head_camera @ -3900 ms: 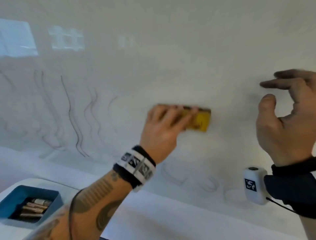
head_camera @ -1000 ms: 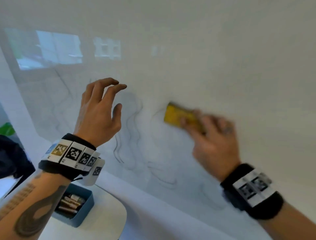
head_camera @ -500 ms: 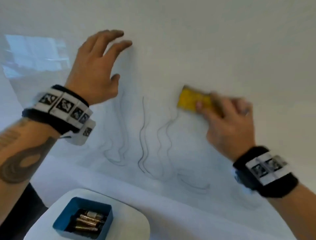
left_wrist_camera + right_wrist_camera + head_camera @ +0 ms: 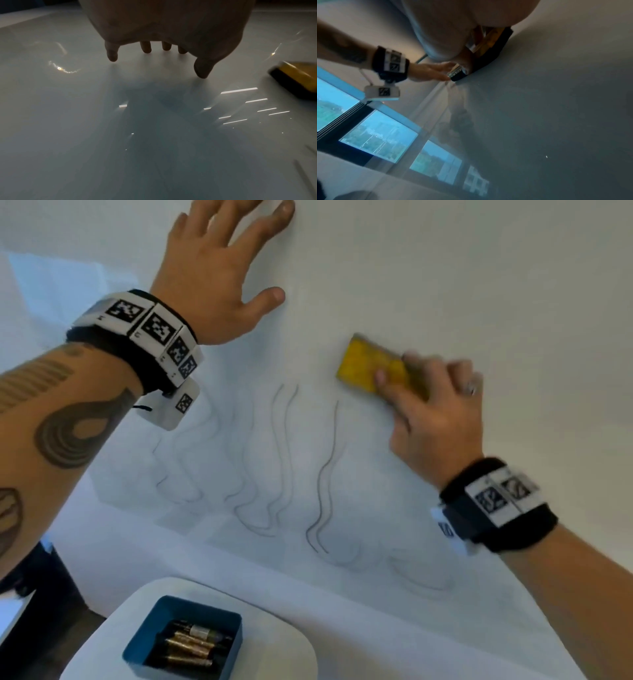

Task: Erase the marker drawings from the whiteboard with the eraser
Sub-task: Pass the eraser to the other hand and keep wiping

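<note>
The yellow eraser with its dark felt underside sits flat against the whiteboard, right of centre in the head view, just above and to the right of the wavy marker lines that run down the middle of the frame. The right hand grasps it from the lower right, thumb on the near edge and fingers over the far side; both hand and eraser are blurred. Fainter, smeared strokes lie to the left of the dark lines. The left hand is at the upper left, fingers spread and straight, fingertips at or very near the board; contact cannot be told for sure, and it holds nothing. Both wrists wear black bands with printed marker tiles. At the bottom left, a white desk carries a blue tray with several markers lying in it.
</note>
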Demonstrator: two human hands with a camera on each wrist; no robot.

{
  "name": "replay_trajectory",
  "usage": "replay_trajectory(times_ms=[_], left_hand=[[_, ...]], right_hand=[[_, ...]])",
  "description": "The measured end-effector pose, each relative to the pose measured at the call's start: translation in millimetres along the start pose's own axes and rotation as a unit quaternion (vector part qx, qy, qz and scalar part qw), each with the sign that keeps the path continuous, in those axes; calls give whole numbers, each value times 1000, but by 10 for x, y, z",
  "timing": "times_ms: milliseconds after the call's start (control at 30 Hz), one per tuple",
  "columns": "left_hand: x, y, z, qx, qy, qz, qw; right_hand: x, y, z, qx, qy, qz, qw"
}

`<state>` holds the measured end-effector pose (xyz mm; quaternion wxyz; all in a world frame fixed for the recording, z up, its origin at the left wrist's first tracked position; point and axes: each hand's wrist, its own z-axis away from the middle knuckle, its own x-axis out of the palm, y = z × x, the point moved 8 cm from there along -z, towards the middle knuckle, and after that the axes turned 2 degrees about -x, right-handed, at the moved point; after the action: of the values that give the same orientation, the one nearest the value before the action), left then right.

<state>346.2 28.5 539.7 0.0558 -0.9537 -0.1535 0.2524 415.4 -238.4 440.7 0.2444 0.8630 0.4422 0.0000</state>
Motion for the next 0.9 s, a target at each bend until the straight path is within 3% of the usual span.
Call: replay_trajectory(times_ms=[67, 100, 167, 267, 300, 367, 467, 533, 600, 700, 767, 833, 900], left_hand=[[17, -15, 1, 6, 5, -1, 1000], [16, -23, 7, 9, 7, -3, 1000], [19, -30, 10, 8, 10, -6, 1000], [9, -18, 6, -3, 4, -1, 1000], [12, -16, 5, -6, 2, -1, 1000], [24, -28, 18, -14, -9, -1, 1000], [32, -35, 10, -14, -19, -14, 1000], [25, -42, -1, -12, -24, -17, 999], [-9, -43, -1, -8, -22, -12, 1000], [-38, -43, 2, -6, -20, -4, 1000], [-33, -37, -3, -10, -14, 1, 1000], [-7, -29, 17, -16, -8, 1, 1000], [22, -17, 24, -20, -10, 9, 1000]], right_hand=[[95, -80, -110, 38, 25, 4, 999], [209, -271, 75, 25, 4, 0, 1000], [508, -831, 811, -60, -101, -31, 993], [685, -1307, 1723, -170, -244, -60, 953], [694, -1298, 1689, -180, -252, -67, 949], [645, -1153, 1158, -164, -183, -51, 968], [451, -598, -110, -32, -19, 0, 999], [468, -469, -464, 43, 32, 10, 999], [651, -794, -200, 20, 3, 2, 1000], [1030, -1565, 839, -116, -160, -43, 979], [1080, -1713, 1150, -151, -223, -58, 961], [1042, -1590, 883, -151, -205, -56, 965], [907, -1293, 286, -108, -123, -27, 986]])
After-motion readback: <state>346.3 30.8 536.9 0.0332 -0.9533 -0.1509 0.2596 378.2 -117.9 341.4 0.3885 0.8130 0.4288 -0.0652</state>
